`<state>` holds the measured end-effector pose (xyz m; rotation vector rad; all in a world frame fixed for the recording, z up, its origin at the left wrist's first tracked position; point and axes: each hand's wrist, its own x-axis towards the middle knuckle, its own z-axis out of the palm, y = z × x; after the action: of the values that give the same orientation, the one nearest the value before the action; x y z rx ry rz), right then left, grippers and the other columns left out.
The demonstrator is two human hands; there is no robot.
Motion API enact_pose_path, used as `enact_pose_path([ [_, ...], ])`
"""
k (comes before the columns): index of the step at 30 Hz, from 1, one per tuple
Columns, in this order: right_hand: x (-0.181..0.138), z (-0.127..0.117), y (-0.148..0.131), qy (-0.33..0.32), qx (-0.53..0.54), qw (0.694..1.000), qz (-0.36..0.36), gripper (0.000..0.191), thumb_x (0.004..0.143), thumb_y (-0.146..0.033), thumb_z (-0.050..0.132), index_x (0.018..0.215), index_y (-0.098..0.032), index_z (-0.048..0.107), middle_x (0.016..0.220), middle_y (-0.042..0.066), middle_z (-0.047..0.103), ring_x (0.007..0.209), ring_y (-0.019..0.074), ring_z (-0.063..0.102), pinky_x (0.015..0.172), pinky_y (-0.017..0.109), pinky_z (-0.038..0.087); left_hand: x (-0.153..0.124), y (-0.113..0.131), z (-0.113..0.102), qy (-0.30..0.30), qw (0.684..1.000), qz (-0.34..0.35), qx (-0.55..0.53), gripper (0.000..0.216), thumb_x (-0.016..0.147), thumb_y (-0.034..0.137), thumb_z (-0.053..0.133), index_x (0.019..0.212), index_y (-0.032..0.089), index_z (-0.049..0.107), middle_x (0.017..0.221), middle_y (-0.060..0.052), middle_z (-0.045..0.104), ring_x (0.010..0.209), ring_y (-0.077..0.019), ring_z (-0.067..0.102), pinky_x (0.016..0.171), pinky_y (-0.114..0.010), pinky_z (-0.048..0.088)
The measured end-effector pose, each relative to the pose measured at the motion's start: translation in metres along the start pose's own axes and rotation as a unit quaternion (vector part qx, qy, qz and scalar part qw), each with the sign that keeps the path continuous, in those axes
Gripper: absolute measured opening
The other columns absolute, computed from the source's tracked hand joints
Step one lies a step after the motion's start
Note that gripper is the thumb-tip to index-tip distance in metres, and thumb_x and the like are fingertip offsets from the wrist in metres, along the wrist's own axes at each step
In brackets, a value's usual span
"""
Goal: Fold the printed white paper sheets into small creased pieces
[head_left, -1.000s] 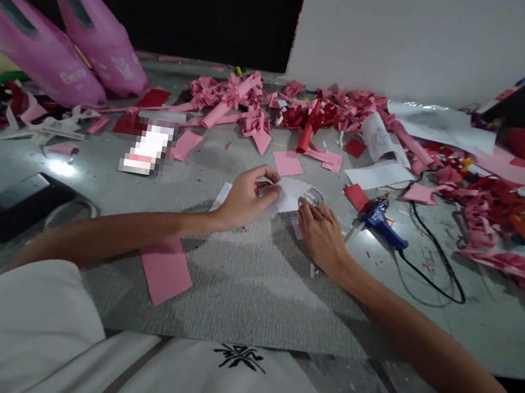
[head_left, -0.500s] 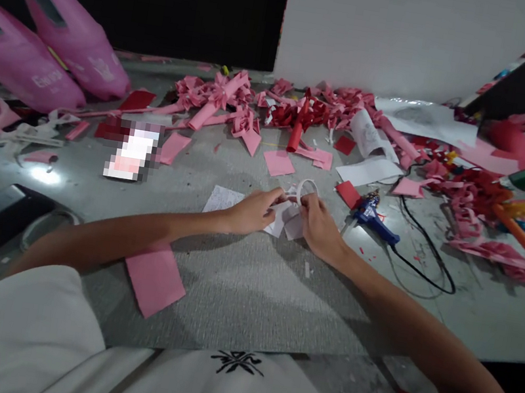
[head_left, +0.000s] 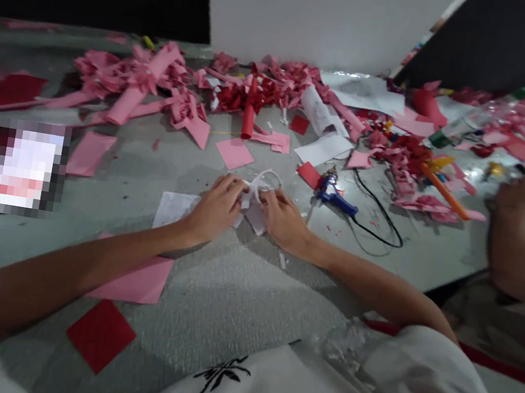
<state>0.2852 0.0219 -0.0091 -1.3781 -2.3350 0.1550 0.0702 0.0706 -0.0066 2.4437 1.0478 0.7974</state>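
A white paper piece with a thin looped strip (head_left: 271, 173) stands between my hands at the middle of the table. My left hand (head_left: 218, 206) has its fingers curled on the left side of this white paper (head_left: 255, 217). From the other side, my right hand (head_left: 283, 218) pinches it close to the base of the loop. The fingertips partly hide the folds. A printed sheet (head_left: 173, 209) lies flat beside my left wrist. Pink paper (head_left: 142, 282) is partly under my left forearm, with a dark red square (head_left: 101, 336) nearer my body.
To the right of my hands lies a blue glue gun (head_left: 337, 196) with its black cord (head_left: 380, 235). Pink and red paper scraps (head_left: 136, 80) line the back. A blurred-out phone (head_left: 25, 169) lies at left. A co-worker's hand (head_left: 522, 191) is at far right.
The view has turned right, so the table's things sit farther left and a co-worker's arm shows. My left fingers have come over the white paper; both hands still hold it.
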Motion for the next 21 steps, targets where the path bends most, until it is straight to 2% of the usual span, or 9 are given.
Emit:
enact_pose_path([
  [2,-0.003,-0.002,-0.005,0.003,-0.028,1.0,-0.007,0.027,0.11,-0.017,0.039,0.132,-0.017,0.055,0.131,0.015,0.071,0.116,0.0283,0.064,0.103,0.048,0.053,-0.002,-0.002,0.001,0.013,1.0,0.008,0.018,0.02,0.096,0.008,0.05,0.104,0.018,0.066,0.126,-0.014,0.063,0.121,-0.0304,0.06,0.109,-0.05,0.052],
  [5,-0.006,-0.005,-0.013,0.024,-0.08,0.996,-0.032,0.027,0.111,-0.019,0.04,0.131,-0.016,0.057,0.15,0.018,0.061,0.123,0.0306,0.061,0.104,0.051,0.051,-0.004,-0.002,0.0,-0.004,0.999,0.03,0.034,0.02,0.101,0.015,0.048,0.099,0.017,0.067,0.118,-0.015,0.065,0.116,-0.0331,0.06,0.106,-0.054,0.053],
  [8,-0.009,-0.003,-0.019,0.028,-0.111,0.992,-0.058,0.025,0.11,-0.016,0.041,0.128,-0.015,0.059,0.14,0.017,0.066,0.12,0.0286,0.062,0.102,0.045,0.052,-0.007,0.002,-0.001,-0.022,0.997,0.041,0.054,0.025,0.099,0.013,0.045,0.105,0.015,0.069,0.121,-0.017,0.065,0.119,-0.0348,0.06,0.108,-0.055,0.054],
  [12,-0.007,0.003,-0.019,0.01,-0.124,0.99,-0.065,0.02,0.111,-0.02,0.044,0.121,-0.015,0.061,0.117,0.013,0.073,0.108,0.0274,0.063,0.095,0.041,0.053,-0.02,0.008,-0.005,-0.006,0.997,0.045,0.06,0.036,0.103,0.02,0.044,0.132,0.012,0.063,0.142,-0.02,0.061,0.135,-0.0366,0.056,0.117,-0.056,0.049],
  [15,-0.006,0.006,-0.017,0.001,-0.11,0.992,-0.063,0.02,0.111,-0.023,0.047,0.122,-0.017,0.062,0.122,0.013,0.072,0.112,0.0268,0.062,0.098,0.043,0.052,-0.044,0.011,-0.013,0.01,0.996,0.04,0.076,0.045,0.107,0.031,0.044,0.149,0.017,0.054,0.157,-0.017,0.053,0.149,-0.0386,0.047,0.124,-0.062,0.041],
  [18,-0.008,0.005,-0.018,0.004,-0.106,0.992,-0.065,0.022,0.111,-0.021,0.046,0.122,-0.018,0.064,0.126,0.013,0.072,0.114,0.0267,0.063,0.102,0.044,0.052,-0.071,0.016,-0.021,-0.033,0.994,0.042,0.094,0.046,0.109,0.033,0.042,0.153,0.022,0.053,0.16,-0.015,0.053,0.151,-0.0373,0.047,0.127,-0.064,0.036],
  [21,-0.011,0.001,-0.022,0.019,-0.113,0.991,-0.068,0.027,0.111,-0.02,0.043,0.122,-0.015,0.067,0.13,0.015,0.072,0.117,0.0277,0.064,0.105,0.046,0.052,-0.085,0.023,-0.024,-0.073,0.992,0.037,0.098,0.051,0.11,0.036,0.043,0.155,0.017,0.052,0.165,-0.016,0.048,0.158,-0.0384,0.038,0.131,-0.063,0.03],
])
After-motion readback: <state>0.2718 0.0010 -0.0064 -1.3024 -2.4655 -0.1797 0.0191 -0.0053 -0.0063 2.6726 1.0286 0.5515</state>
